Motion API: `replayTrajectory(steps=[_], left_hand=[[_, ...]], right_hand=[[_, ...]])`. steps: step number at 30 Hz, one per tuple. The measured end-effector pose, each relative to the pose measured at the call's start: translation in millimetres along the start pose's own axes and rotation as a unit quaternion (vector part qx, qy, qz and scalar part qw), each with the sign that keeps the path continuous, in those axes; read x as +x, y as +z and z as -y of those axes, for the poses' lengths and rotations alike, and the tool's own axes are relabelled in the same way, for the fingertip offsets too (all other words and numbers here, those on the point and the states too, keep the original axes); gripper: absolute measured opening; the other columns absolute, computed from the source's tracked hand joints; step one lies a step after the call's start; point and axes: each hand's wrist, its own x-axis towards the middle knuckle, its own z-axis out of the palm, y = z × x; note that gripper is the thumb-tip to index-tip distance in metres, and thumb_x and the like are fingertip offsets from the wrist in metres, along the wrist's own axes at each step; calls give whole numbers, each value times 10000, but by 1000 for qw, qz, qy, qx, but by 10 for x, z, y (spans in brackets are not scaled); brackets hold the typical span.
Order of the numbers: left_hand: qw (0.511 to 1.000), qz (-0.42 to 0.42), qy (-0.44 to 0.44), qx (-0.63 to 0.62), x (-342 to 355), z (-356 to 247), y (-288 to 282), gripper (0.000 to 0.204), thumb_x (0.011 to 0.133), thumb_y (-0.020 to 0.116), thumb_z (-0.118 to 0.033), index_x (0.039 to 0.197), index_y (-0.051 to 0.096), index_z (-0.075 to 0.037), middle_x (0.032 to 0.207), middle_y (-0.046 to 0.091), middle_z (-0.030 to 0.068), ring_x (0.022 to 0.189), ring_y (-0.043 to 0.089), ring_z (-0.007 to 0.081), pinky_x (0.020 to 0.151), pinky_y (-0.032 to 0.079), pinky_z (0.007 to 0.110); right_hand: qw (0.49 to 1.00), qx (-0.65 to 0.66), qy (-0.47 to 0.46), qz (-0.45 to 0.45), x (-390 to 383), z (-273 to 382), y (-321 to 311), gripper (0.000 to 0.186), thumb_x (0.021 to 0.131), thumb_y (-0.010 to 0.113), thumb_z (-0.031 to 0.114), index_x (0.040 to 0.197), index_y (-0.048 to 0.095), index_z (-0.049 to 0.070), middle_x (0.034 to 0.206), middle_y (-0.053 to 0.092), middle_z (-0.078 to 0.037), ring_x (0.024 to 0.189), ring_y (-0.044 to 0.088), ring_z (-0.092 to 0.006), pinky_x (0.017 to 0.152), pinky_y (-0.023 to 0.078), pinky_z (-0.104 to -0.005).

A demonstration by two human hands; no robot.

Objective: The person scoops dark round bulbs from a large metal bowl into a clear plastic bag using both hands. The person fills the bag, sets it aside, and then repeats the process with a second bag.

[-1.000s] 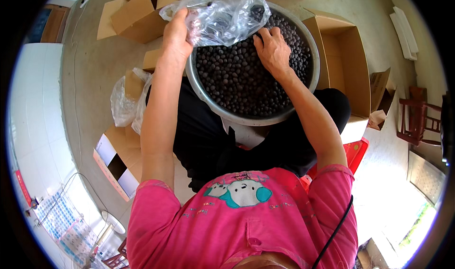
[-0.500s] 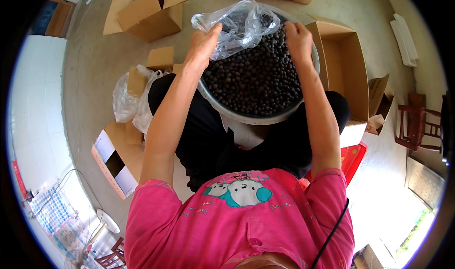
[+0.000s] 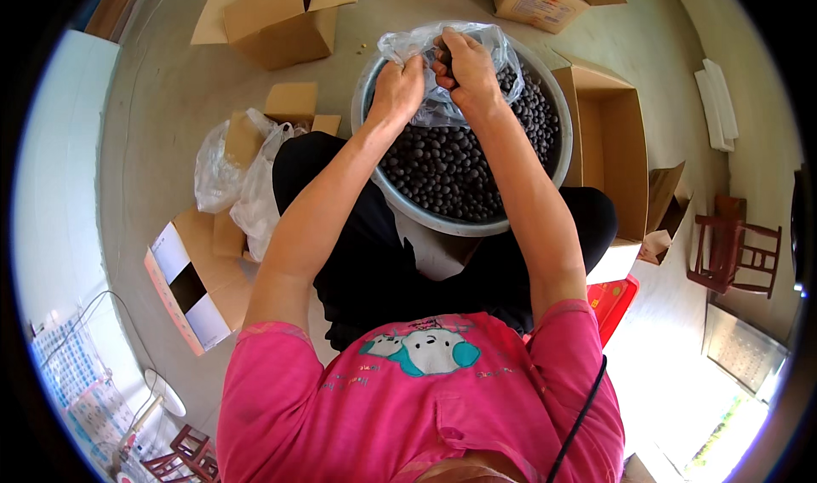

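A large metal basin (image 3: 558,164) full of small dark round berries (image 3: 447,172) stands between my bent legs. A clear plastic bag (image 3: 489,36) lies over its far part. My left hand (image 3: 400,87) is closed on the left side of the bag. My right hand (image 3: 464,66) is just beside it, over the bag, with its fingers curled round some dark berries; how many is hidden.
Cardboard boxes stand around the basin: one at far left (image 3: 277,36), one at far right (image 3: 532,2), an open one on the right (image 3: 613,142). Plastic bags (image 3: 217,168) lie on boxes at left. A red plastic object (image 3: 619,304) and a wooden chair (image 3: 736,253) are on the right.
Both hands and the bag have moved rightward and closer together. My right hand has left the berries at the basin's right side and come up to the bag beside my left hand.
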Motion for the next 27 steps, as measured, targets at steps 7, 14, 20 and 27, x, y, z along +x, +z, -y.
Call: replayTrajectory(steps=[7,14,20,27], left_hand=[[996,-46,36,66,81,82,-119,402,831,562,-277,1008,606,81,948,639,315,951,624,440,848,468,458],[997,-48,56,-39,110,69,-177,296,837,664,-235,1019,607,-9,874,632,62,733,596,169,634,485,318],[986,-2,-34,-160,160,40,-261,201,897,595,-208,1001,615,-37,862,626,40,701,591,131,574,491,289],[941,74,-65,-325,111,-27,-272,145,922,526,-157,843,583,-49,701,557,24,601,531,137,566,474,292]], right_hand=[[983,-153,-88,-51,274,-234,-151,250,910,556,225,805,601,2,607,512,-3,501,470,-101,424,346,-255],[839,-464,-280,-44,275,-412,-212,193,870,605,225,894,641,37,791,632,-204,775,604,-420,715,482,-429],[744,-548,-372,85,208,-481,-389,98,834,623,145,875,631,56,923,622,-159,901,588,-375,787,481,-443],[655,-616,-396,187,17,-260,-655,285,819,633,122,1099,606,74,1119,583,-150,1028,555,-375,906,452,-439]])
